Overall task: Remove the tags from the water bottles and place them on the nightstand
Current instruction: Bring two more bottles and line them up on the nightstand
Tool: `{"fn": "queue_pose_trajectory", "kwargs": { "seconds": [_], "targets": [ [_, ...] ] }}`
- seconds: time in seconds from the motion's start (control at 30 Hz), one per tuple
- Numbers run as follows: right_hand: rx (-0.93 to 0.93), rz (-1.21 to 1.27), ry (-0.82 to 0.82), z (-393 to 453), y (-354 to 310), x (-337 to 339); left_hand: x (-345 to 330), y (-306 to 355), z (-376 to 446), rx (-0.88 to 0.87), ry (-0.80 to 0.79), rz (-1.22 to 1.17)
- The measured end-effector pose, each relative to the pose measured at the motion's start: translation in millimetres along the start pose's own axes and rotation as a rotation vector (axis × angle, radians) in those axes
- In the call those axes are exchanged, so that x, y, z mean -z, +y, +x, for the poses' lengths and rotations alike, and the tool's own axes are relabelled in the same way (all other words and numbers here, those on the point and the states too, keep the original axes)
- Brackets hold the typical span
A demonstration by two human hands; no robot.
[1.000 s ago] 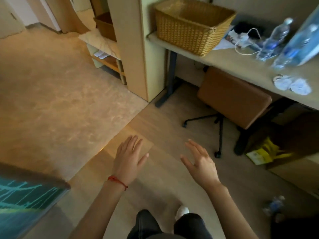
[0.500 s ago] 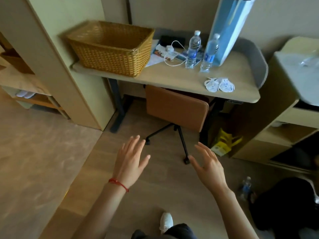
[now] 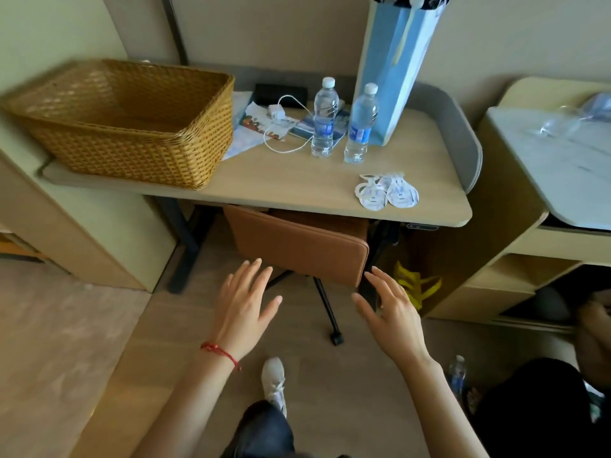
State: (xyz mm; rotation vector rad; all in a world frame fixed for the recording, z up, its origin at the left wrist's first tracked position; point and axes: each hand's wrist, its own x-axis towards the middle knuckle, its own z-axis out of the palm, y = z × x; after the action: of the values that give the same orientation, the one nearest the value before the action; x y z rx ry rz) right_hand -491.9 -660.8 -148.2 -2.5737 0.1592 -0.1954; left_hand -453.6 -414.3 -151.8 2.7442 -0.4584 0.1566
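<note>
Bottles number three: two water bottles [image 3: 325,118] [image 3: 361,124] upright on the desk [image 3: 271,185] at twelve o'clock, one bottle on the floor [image 3: 458,375] at four. Two white tags [image 3: 386,190] lie loose at one o'clock. Left hand [image 3: 243,310] and right hand [image 3: 395,317] hover spread wide, both empty

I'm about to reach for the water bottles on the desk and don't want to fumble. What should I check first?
1. Both hands free: left hand and right hand open, empty. Ok.
2. Bottles upright: left bottle and right bottle standing. Ok.
3. Tags still on the necks: cannot tell; loose tags lie on the desk.
4. Path clear: chair stands between you and the desk. Not ok.
5. White cable beside the left bottle may snag. Not ok.
</note>
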Motion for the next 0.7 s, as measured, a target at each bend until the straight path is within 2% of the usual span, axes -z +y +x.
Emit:
{"fn": "queue_pose_trajectory", "kwargs": {
  "seconds": [0.4,0.7],
  "targets": [
    [-0.100,0.024,0.092,191,-26,-21,-1,-63,220,-0.126,-0.009,-0.023],
    [-0.129,0.038,0.122,280,-12,-14,-11,-61,321,-0.177,0.001,-0.097]
  ]
}}
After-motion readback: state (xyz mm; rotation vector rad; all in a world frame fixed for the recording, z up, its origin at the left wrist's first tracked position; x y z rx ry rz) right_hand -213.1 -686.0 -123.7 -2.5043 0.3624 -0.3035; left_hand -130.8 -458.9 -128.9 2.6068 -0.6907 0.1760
